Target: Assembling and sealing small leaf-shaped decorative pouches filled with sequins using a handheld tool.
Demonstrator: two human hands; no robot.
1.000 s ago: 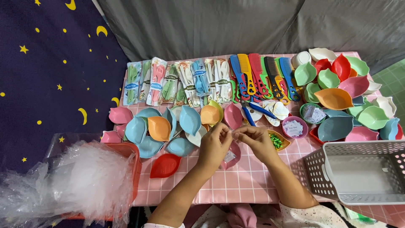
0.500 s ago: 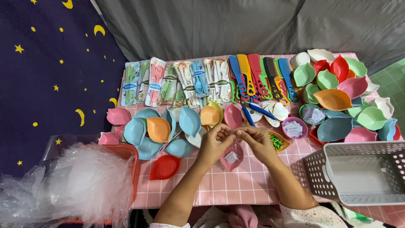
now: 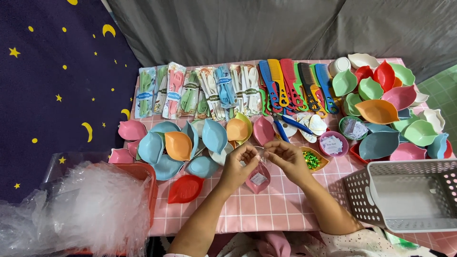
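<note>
My left hand (image 3: 239, 165) and my right hand (image 3: 286, 159) meet over the pink checked tablecloth (image 3: 285, 209). Both pinch the top of a small clear bag. Inside it hangs a pink leaf-shaped dish (image 3: 258, 179) with a small white card. The bag's lower end rests near the cloth between my wrists. A red leaf dish (image 3: 185, 188) lies left of my left forearm. A small yellow dish of green bits (image 3: 312, 159) sits just right of my right hand.
Several leaf dishes in blue, orange and pink (image 3: 178, 145) lie to the left, and more are piled at the right (image 3: 381, 112). Packed cutlery sets (image 3: 200, 90), combs (image 3: 295, 85) and blue scissors (image 3: 290, 124) line the back. A white basket (image 3: 404, 195) stands at right, crumpled clear plastic (image 3: 85, 209) at left.
Both hands stay at the top of the bag; only the fingers shift slightly.
</note>
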